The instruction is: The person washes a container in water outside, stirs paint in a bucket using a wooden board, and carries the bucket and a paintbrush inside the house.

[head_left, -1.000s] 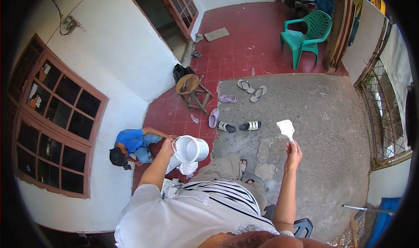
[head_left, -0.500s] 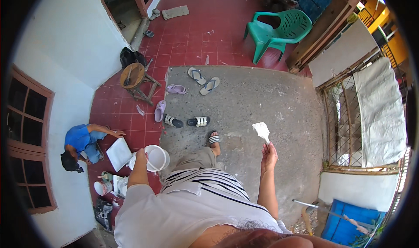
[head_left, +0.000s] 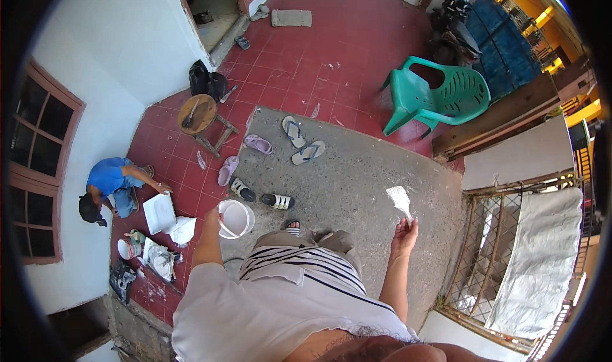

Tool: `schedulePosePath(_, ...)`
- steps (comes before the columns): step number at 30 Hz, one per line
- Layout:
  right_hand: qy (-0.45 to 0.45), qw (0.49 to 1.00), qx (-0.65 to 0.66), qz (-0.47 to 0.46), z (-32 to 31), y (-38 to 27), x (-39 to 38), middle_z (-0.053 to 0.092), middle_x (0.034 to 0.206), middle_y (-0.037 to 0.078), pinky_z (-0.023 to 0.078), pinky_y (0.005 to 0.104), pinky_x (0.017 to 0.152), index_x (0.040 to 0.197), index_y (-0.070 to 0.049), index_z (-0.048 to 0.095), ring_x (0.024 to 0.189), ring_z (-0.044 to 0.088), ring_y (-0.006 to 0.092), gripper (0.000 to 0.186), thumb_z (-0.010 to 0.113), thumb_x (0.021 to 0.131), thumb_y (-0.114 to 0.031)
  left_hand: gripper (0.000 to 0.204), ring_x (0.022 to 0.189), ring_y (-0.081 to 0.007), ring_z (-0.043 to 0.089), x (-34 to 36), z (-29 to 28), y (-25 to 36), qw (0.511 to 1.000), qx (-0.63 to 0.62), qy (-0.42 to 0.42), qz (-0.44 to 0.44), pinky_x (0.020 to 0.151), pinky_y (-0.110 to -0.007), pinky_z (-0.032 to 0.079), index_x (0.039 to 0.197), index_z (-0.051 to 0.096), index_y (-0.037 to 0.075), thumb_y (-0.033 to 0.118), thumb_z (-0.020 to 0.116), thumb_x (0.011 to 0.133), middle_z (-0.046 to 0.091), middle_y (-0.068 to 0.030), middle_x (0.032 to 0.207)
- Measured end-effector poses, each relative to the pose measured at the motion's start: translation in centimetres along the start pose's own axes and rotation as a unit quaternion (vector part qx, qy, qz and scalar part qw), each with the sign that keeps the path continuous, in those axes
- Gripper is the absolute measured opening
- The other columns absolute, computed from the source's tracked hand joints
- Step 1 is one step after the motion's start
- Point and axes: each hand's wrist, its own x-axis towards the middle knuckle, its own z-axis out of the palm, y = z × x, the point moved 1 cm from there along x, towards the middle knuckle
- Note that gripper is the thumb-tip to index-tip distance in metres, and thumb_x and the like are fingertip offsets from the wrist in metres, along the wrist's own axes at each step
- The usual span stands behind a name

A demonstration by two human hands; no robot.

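My left hand (head_left: pixel 213 224) is closed at the rim of a white bucket (head_left: pixel 249 222), holding it beside my waist. The bucket's mouth faces up, and its inside looks pale; the fingers are partly hidden. Out to the right, my right hand (head_left: pixel 403 236) grips the handle of a paintbrush (head_left: pixel 399 199) with a wide, flat, white-coated head. Its head points up and away from me, above the grey concrete.
At left, a person in blue (head_left: pixel 109 180) crouches with a hand on a white square container (head_left: pixel 159 213). Sandals (head_left: pixel 278 201), a wooden stool (head_left: pixel 199 115) and a green chair (head_left: pixel 440 97) stand ahead. A mesh fence (head_left: pixel 488 253) borders the right.
My view has turned and shifted, with the chair now farther right. My feet have moved in a step. Both hands keep hold of the bucket and the paintbrush.
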Motion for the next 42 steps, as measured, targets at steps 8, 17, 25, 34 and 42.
schedulePosePath(8, -0.083, 0.995, 0.017, 0.048, 8.1, -1.8, 17.6, 0.069, 0.088, 0.005, 0.054, 0.0273, 0.071, 0.098, -0.008, 0.062, 0.080, 0.067, 0.0156, 0.024, 0.060, 0.097, -0.031, 0.025, 0.049, -0.0164, 0.052, -3.8, 11.6, 2.8, 0.998, 0.027, 0.058, -0.023, 0.044, -0.036, 0.043, 0.109, 0.061, 0.006, 0.020, 0.055, 0.090, 0.059, -0.0103, 0.070)
schedulePosePath(17, -0.198, 0.970, -0.037, 0.133, 21.2, -7.2, 34.6, 0.071, 0.099, 0.010, 0.056, 0.0299, 0.079, 0.104, -0.004, 0.063, 0.092, 0.069, 0.0195, 0.032, 0.057, 0.098, -0.035, 0.026, 0.049, -0.0195, 0.053, -7.9, 24.7, 5.6, 0.992, -0.045, 0.105, 0.058, 0.043, -0.034, 0.043, 0.106, 0.060, 0.002, 0.024, 0.056, 0.091, 0.057, -0.0121, 0.068)
schedulePosePath(25, -0.255, 0.957, -0.058, 0.130, 36.2, -5.6, 48.6, 0.069, 0.099, 0.011, 0.056, 0.0289, 0.075, 0.112, -0.002, 0.059, 0.086, 0.067, 0.0178, 0.042, 0.055, 0.099, -0.041, 0.024, 0.045, -0.0207, 0.053, -6.0, 35.1, 7.1, 0.982, -0.076, 0.165, -0.061, 0.042, -0.039, 0.043, 0.095, 0.060, -0.003, 0.018, 0.056, 0.084, 0.060, -0.0145, 0.068)
schedulePosePath(34, -0.254, 0.948, -0.118, 0.151, 55.5, -2.3, 60.4, 0.067, 0.092, 0.006, 0.052, 0.0256, 0.069, 0.109, -0.003, 0.059, 0.080, 0.063, 0.0140, 0.046, 0.056, 0.097, -0.047, 0.019, 0.046, -0.0249, 0.055, 1.0, 50.4, 15.2, 0.968, -0.113, 0.194, -0.112, 0.042, -0.040, 0.044, 0.076, 0.061, -0.002, 0.013, 0.050, 0.080, 0.060, -0.0157, 0.065)
schedulePosePath(42, -0.331, 0.917, -0.108, 0.194, 78.3, -0.4, 66.1, 0.068, 0.086, 0.007, 0.052, 0.0260, 0.065, 0.094, -0.007, 0.061, 0.077, 0.064, 0.0152, 0.036, 0.056, 0.098, -0.042, 0.025, 0.047, -0.0210, 0.054, 5.1, 58.8, 30.3, 0.966, -0.182, 0.168, -0.074, 0.044, -0.037, 0.044, 0.083, 0.064, -0.004, 0.020, 0.057, 0.083, 0.059, -0.0132, 0.066)
